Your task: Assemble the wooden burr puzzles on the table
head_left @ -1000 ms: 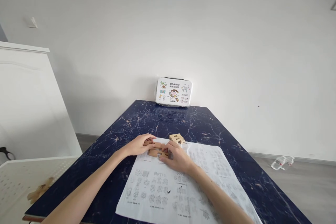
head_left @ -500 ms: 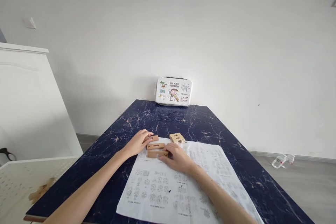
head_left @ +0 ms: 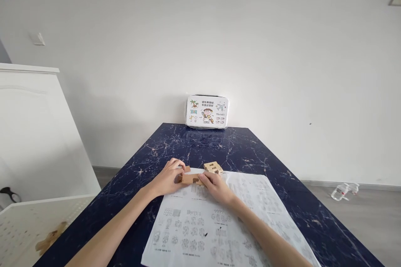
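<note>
My left hand (head_left: 167, 177) and my right hand (head_left: 216, 185) pinch the two ends of a notched wooden bar (head_left: 191, 179), which they hold just above a white sheet of printed diagrams (head_left: 216, 221). Behind the bar, by my left fingers, the tip of another wooden piece (head_left: 187, 169) shows. A small stack of wooden puzzle pieces (head_left: 213, 167) lies at the sheet's far edge, just beyond my right hand.
The sheet lies on a dark blue marble table (head_left: 206, 146). A white case with cartoon travel pictures (head_left: 206, 111) leans against the wall at the table's far end. A white cabinet (head_left: 34, 129) stands left; a plastic bottle (head_left: 343, 190) lies on the floor right.
Two bars lay apart on the sheet half a second ago; now both hands have closed in and grip one bar between them. The view has tilted up slightly.
</note>
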A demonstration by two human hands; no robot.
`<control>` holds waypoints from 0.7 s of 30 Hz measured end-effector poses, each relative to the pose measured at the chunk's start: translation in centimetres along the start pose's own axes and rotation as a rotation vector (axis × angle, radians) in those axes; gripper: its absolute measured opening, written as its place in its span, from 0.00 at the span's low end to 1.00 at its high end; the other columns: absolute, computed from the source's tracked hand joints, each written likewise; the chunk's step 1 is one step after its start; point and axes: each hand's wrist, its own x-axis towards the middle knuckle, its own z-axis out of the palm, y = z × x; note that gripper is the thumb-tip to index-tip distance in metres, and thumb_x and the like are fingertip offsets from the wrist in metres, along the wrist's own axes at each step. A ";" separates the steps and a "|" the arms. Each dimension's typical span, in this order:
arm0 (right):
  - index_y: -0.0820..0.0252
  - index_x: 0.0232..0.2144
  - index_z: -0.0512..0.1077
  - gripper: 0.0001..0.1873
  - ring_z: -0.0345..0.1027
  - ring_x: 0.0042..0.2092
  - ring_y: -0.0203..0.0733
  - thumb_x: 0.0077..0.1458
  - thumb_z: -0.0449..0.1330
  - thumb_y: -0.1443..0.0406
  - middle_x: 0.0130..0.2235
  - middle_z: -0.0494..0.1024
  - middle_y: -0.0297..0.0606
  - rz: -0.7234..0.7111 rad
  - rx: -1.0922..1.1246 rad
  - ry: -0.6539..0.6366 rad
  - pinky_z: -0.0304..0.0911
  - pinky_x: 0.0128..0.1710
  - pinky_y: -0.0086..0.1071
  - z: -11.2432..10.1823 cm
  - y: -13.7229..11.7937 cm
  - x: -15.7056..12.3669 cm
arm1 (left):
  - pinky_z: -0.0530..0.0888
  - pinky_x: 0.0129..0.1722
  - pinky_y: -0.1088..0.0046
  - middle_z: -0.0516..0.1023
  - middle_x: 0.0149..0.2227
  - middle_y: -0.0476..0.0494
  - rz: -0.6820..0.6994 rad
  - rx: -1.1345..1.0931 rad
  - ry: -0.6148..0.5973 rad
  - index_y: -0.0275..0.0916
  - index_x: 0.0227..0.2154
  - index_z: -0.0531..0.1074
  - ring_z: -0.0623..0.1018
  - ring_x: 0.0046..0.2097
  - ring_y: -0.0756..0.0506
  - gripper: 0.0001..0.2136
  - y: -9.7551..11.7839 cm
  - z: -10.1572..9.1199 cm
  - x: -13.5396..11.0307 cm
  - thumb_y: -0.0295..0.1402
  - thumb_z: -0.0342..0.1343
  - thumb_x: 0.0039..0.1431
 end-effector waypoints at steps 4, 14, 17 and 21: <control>0.55 0.24 0.60 0.28 0.55 0.24 0.36 0.67 0.46 0.43 0.22 0.62 0.29 0.032 0.133 0.011 0.51 0.26 0.31 -0.1 0.3 0.2 | 0.70 0.46 0.63 0.77 0.40 0.40 -0.030 -0.004 0.028 0.42 0.36 0.76 0.73 0.46 0.38 0.16 0.8 -0.2 0.3 0.48 0.52 0.67; 0.54 0.32 0.63 0.25 0.56 0.24 0.38 0.65 0.50 0.41 0.23 0.64 0.28 0.031 0.292 0.065 0.54 0.25 0.32 0.5 0.4 0.4 | 0.64 0.29 0.73 0.69 0.27 0.50 -0.224 -0.438 0.111 0.39 0.37 0.69 0.67 0.26 0.49 0.22 1.7 0.5 0.6 0.49 0.37 0.74; 0.55 0.32 0.63 0.26 0.55 0.23 0.37 0.64 0.50 0.40 0.22 0.64 0.28 0.052 0.312 0.083 0.53 0.25 0.32 0.7 0.4 0.4 | 0.66 0.31 0.73 0.67 0.26 0.51 -0.206 -0.471 0.105 0.39 0.41 0.69 0.67 0.27 0.49 0.21 2.1 0.8 0.5 0.48 0.36 0.75; 0.55 0.31 0.63 0.26 0.54 0.22 0.37 0.64 0.52 0.40 0.21 0.64 0.29 0.070 0.328 0.099 0.51 0.24 0.33 0.8 0.3 0.4 | 0.64 0.29 0.74 0.65 0.27 0.52 -0.180 -0.452 0.096 0.40 0.46 0.68 0.65 0.26 0.49 0.20 2.4 0.8 0.4 0.48 0.37 0.74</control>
